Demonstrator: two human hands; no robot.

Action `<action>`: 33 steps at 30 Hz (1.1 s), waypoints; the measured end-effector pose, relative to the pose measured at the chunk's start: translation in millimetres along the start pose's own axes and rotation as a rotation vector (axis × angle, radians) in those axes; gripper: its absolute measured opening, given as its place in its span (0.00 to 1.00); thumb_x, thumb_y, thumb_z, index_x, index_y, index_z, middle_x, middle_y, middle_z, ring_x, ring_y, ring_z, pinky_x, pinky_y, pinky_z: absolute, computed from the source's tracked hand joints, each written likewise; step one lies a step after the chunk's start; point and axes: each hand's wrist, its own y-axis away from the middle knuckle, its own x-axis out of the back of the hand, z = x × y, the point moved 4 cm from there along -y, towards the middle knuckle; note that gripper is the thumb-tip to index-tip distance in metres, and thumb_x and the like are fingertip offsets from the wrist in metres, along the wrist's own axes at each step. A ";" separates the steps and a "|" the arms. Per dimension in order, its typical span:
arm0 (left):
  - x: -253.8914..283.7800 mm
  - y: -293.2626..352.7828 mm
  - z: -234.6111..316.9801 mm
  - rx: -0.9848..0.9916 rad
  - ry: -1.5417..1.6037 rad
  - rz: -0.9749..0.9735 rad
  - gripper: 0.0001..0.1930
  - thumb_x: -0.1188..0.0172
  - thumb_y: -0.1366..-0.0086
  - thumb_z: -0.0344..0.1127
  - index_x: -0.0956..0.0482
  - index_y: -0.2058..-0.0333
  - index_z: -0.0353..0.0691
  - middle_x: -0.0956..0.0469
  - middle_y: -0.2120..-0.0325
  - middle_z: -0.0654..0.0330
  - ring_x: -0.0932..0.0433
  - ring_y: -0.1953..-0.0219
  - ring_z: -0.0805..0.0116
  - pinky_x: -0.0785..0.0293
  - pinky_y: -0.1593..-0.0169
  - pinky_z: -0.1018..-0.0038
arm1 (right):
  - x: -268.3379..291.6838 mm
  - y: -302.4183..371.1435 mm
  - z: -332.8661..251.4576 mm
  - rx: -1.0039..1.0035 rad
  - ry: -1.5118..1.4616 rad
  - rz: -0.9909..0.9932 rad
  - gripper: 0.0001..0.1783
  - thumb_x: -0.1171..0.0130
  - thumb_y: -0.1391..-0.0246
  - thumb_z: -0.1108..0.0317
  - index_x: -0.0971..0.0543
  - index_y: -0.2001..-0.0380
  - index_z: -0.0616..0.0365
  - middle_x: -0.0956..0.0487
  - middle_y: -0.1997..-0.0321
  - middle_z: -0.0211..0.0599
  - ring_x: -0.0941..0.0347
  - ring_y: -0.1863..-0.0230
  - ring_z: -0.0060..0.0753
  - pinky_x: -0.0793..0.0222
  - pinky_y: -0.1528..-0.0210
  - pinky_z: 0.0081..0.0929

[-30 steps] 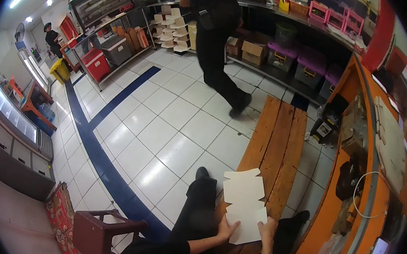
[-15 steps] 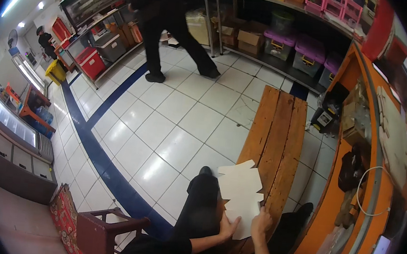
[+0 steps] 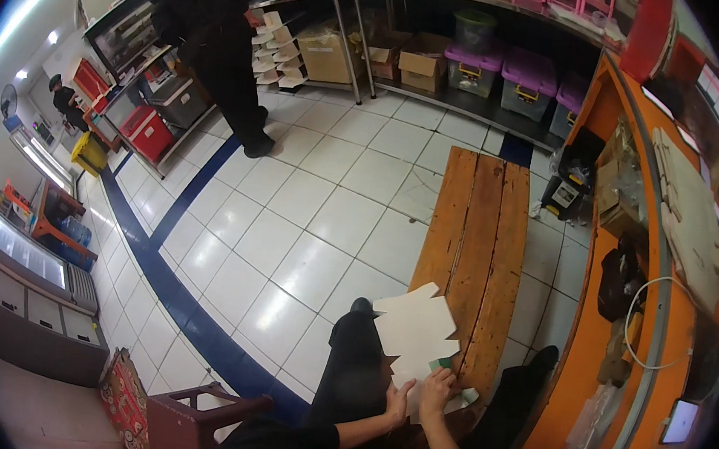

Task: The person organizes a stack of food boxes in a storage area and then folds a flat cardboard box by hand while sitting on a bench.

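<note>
A white die-cut cardboard box blank point(image 3: 413, 327) with notched flaps lies partly unfolded across the near end of the wooden bench point(image 3: 470, 251). My left hand point(image 3: 397, 405) is closed on its near left edge, the thumb resting on the white face. My right hand point(image 3: 437, 392) grips the blank on its right side, where a folded-over part shows a green printed outer face beside the fingers. The fingers hide the crease itself.
A maroon plastic stool point(image 3: 197, 420) stands at my near left. Along the right runs an orange shelf unit point(image 3: 565, 362) holding bags and boxes. A person in black point(image 3: 220, 58) bends at the far-left counter. Lidded storage bins point(image 3: 529, 85) sit under the far table.
My right hand has moved inward and up over the blank, and its right side is now folded, showing green. The person in black has walked left and bent over the counter.
</note>
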 end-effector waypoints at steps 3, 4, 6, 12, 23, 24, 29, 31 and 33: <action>4.3 -4.5 -3.9 0.019 0.051 0.009 0.18 0.40 0.44 0.34 0.30 0.56 0.35 0.25 0.60 0.58 0.28 0.58 0.68 0.34 0.52 0.72 | 4.7 -0.3 1.9 -0.011 -0.041 -0.052 0.04 0.51 0.53 0.66 0.30 0.74 0.53 0.34 0.73 0.32 0.33 0.68 0.31 0.26 0.69 0.30; 3.1 -4.3 -4.6 0.000 0.037 0.013 0.18 0.40 0.44 0.34 0.30 0.56 0.35 0.25 0.61 0.58 0.27 0.59 0.68 0.33 0.54 0.72 | 1.2 0.3 4.9 -0.020 -0.028 -0.049 0.04 0.51 0.53 0.66 0.30 0.74 0.53 0.34 0.73 0.32 0.33 0.68 0.31 0.26 0.69 0.30; -1.9 -0.4 -2.6 -0.024 -0.081 0.027 0.17 0.39 0.44 0.34 0.29 0.57 0.35 0.24 0.62 0.58 0.26 0.61 0.67 0.31 0.56 0.72 | -15.6 -0.9 13.8 -0.075 -0.288 -0.073 0.04 0.50 0.53 0.69 0.30 0.72 0.56 0.32 0.71 0.36 0.30 0.66 0.36 0.26 0.68 0.31; 8.1 -18.6 -11.7 -0.209 -0.280 0.027 0.18 0.37 0.45 0.34 0.29 0.58 0.34 0.23 0.64 0.57 0.25 0.64 0.68 0.28 0.60 0.71 | -21.6 -28.3 55.5 -0.146 -0.788 -0.272 0.10 0.52 0.51 0.74 0.29 0.63 0.63 0.26 0.61 0.49 0.27 0.59 0.51 0.29 0.63 0.44; -4.9 -5.4 -8.7 -0.161 -0.171 -0.016 0.24 0.40 0.46 0.30 0.36 0.51 0.35 0.26 0.59 0.54 0.27 0.58 0.63 0.32 0.53 0.69 | -22.2 -9.7 8.0 -0.031 -0.333 -0.166 0.10 0.51 0.52 0.69 0.24 0.70 0.64 0.23 0.69 0.47 0.24 0.66 0.49 0.24 0.72 0.36; 1.7 -5.0 -5.5 -0.154 -0.126 -0.008 0.24 0.40 0.47 0.29 0.35 0.51 0.35 0.26 0.59 0.55 0.27 0.57 0.63 0.33 0.53 0.69 | -2.5 -6.0 2.2 -0.014 -0.227 -0.109 0.10 0.50 0.53 0.69 0.24 0.71 0.63 0.24 0.70 0.45 0.24 0.67 0.49 0.24 0.73 0.36; 12.2 -18.1 -9.8 -0.087 -0.047 -0.005 0.24 0.41 0.47 0.29 0.36 0.51 0.36 0.27 0.58 0.55 0.28 0.57 0.63 0.33 0.52 0.68 | 16.1 -10.7 -3.1 -0.079 -0.010 0.065 0.09 0.49 0.56 0.71 0.25 0.72 0.64 0.24 0.70 0.46 0.25 0.68 0.51 0.24 0.72 0.36; 4.7 -11.3 -12.8 -0.042 -0.035 -0.040 0.24 0.41 0.47 0.29 0.36 0.51 0.37 0.27 0.58 0.56 0.28 0.57 0.63 0.33 0.52 0.68 | -31.1 -17.3 5.4 -0.063 -0.265 -0.067 0.08 0.49 0.56 0.72 0.26 0.71 0.63 0.24 0.68 0.48 0.24 0.68 0.47 0.26 0.71 0.36; -3.0 -2.1 -3.4 0.058 0.041 -0.044 0.22 0.43 0.45 0.30 0.35 0.51 0.38 0.27 0.59 0.56 0.27 0.58 0.62 0.31 0.53 0.66 | -43.8 -25.1 31.4 -0.108 -0.544 -0.186 0.09 0.48 0.56 0.72 0.26 0.70 0.64 0.24 0.67 0.50 0.24 0.67 0.49 0.27 0.68 0.39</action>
